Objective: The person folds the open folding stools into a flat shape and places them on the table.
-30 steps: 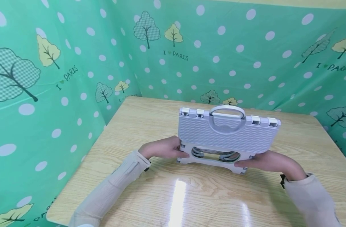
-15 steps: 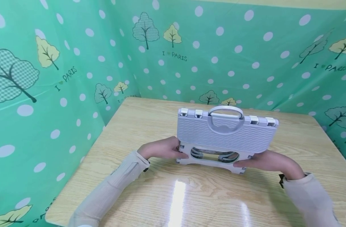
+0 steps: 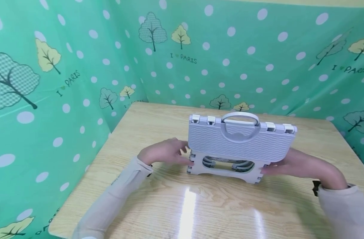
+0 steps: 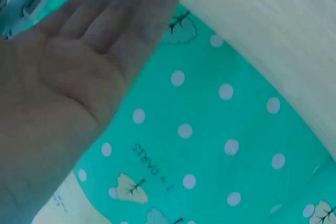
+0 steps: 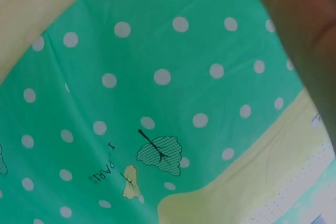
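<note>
A pale lavender-grey folding stool stands on the wooden table, its textured top tilted toward me with the carry handle at the upper edge. Below the top, a leg panel with an oval opening shows. At the stool's left side is my left hand, fingers spread and thumb by the leg; the left wrist view shows its palm and extended fingers. My right hand is at the right side, thumb near the leg, its other fingers hidden behind the stool. Whether either hand still touches the stool is hard to tell.
The light wooden table runs under the stool and both forearms. A green dotted curtain with printed trees hangs behind the table and along its left side.
Both hands held the stool's legs earlier. Now both have loosened and drawn outward, the left hand leftward and the right hand rightward. The stool stays in about the same place.
</note>
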Demonstrator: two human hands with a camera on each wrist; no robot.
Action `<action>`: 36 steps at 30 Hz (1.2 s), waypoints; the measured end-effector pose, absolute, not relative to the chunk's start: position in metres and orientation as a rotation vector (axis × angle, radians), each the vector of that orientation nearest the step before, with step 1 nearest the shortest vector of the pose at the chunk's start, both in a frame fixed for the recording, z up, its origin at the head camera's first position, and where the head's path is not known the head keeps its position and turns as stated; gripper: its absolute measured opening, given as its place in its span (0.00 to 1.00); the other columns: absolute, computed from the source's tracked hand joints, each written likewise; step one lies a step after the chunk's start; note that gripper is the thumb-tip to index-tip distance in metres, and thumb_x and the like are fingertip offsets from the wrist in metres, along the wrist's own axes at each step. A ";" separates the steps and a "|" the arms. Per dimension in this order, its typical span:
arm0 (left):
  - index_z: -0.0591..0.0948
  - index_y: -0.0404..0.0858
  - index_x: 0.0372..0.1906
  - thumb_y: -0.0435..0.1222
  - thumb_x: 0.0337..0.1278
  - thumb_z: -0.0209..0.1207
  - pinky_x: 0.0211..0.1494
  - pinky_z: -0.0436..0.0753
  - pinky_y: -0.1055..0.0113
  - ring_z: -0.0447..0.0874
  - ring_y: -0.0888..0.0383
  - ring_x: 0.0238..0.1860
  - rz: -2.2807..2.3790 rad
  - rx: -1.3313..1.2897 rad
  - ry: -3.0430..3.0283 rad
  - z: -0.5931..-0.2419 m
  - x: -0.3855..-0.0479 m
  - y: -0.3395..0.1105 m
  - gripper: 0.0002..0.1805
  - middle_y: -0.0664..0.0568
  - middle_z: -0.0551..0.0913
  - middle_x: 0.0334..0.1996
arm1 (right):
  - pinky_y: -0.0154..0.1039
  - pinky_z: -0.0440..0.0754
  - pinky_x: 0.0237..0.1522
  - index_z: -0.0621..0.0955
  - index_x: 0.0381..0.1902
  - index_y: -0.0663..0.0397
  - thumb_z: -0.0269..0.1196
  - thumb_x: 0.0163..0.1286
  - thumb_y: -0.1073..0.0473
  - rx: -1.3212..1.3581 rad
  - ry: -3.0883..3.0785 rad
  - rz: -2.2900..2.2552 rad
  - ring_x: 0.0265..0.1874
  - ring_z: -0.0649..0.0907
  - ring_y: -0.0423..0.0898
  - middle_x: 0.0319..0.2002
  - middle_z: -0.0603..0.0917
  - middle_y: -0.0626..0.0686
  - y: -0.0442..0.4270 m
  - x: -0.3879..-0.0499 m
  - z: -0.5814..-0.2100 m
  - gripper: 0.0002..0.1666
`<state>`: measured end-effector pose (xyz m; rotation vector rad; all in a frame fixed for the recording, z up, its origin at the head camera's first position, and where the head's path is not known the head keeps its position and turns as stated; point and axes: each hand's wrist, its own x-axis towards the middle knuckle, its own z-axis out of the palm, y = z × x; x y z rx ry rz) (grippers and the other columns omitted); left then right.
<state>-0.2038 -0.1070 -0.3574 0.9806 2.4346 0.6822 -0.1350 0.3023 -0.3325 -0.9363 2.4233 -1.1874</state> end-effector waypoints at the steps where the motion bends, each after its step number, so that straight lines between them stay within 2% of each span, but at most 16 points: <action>1: 0.76 0.47 0.64 0.57 0.54 0.68 0.53 0.82 0.62 0.82 0.56 0.51 0.722 0.996 2.436 -0.355 -0.205 -0.108 0.35 0.59 0.84 0.50 | 0.38 0.83 0.40 0.65 0.69 0.46 0.70 0.64 0.64 -0.951 2.446 -1.183 0.44 0.80 0.42 0.52 0.77 0.51 0.302 -0.136 -0.331 0.40; 4: 0.69 0.48 0.70 0.54 0.55 0.69 0.59 0.79 0.57 0.81 0.55 0.56 0.852 1.086 2.389 -0.352 -0.207 -0.109 0.39 0.60 0.82 0.56 | 0.35 0.82 0.47 0.65 0.70 0.44 0.72 0.62 0.64 -0.996 2.518 -1.165 0.51 0.79 0.40 0.57 0.77 0.45 0.300 -0.138 -0.329 0.43; 11: 0.73 0.45 0.65 0.49 0.58 0.69 0.57 0.82 0.57 0.83 0.64 0.49 0.923 1.183 2.357 -0.347 -0.206 -0.103 0.33 0.60 0.84 0.53 | 0.33 0.81 0.46 0.67 0.68 0.48 0.73 0.59 0.67 -1.058 2.582 -1.152 0.48 0.79 0.39 0.55 0.78 0.44 0.296 -0.137 -0.327 0.43; 36: 0.73 0.45 0.65 0.45 0.61 0.67 0.57 0.82 0.62 0.84 0.65 0.48 0.910 1.159 2.361 -0.346 -0.203 -0.100 0.29 0.60 0.85 0.51 | 0.33 0.80 0.49 0.64 0.71 0.49 0.73 0.59 0.68 -1.063 2.558 -1.197 0.52 0.79 0.39 0.59 0.76 0.44 0.297 -0.138 -0.329 0.46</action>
